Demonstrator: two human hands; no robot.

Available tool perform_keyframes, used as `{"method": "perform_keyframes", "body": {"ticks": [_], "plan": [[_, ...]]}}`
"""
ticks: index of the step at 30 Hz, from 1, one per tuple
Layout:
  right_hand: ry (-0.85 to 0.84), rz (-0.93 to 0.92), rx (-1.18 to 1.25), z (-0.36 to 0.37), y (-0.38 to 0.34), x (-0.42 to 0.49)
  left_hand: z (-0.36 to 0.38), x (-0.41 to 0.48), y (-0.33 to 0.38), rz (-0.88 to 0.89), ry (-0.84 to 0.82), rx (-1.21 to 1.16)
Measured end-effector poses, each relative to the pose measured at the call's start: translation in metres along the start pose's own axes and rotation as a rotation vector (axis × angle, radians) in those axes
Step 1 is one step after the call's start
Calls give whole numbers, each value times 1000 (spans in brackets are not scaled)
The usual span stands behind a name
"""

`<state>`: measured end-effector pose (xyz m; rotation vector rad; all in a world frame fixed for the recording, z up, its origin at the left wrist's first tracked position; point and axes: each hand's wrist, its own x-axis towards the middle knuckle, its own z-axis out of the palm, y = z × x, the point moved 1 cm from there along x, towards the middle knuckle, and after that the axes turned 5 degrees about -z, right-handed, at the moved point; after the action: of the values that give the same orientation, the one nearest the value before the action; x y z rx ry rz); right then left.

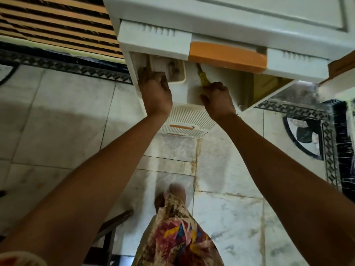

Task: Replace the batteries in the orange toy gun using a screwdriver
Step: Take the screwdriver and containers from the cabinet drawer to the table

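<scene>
Screwdriver (203, 76) gripped in my right hand (218, 98), frame centre; left hand (155, 91) curls over tray (180, 77) rim. Fetching stage; next, find toy gun.

The drawer unit (230, 22) was white, its drawer handle (227, 55) orange, the tray (178, 73) inside cream. The screwdriver (202, 77) looked clear yellow, I think. Pale marbled floor tiles (57, 112) carried a black zigzag border (67, 64). The garment (180, 237) was red, blue and yellow patchwork.
</scene>
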<state>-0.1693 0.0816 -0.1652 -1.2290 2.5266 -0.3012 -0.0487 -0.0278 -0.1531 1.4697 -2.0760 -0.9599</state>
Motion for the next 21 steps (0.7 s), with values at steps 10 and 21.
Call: {"method": "perform_keyframes", "body": {"ticks": [10,21], "plan": [[256,174,381,-13,4,-7,10,9,0,-722,-100,-756],[303,375,936,-8,-11,-84,-24,-56,3,-876,-65,-932]]}}
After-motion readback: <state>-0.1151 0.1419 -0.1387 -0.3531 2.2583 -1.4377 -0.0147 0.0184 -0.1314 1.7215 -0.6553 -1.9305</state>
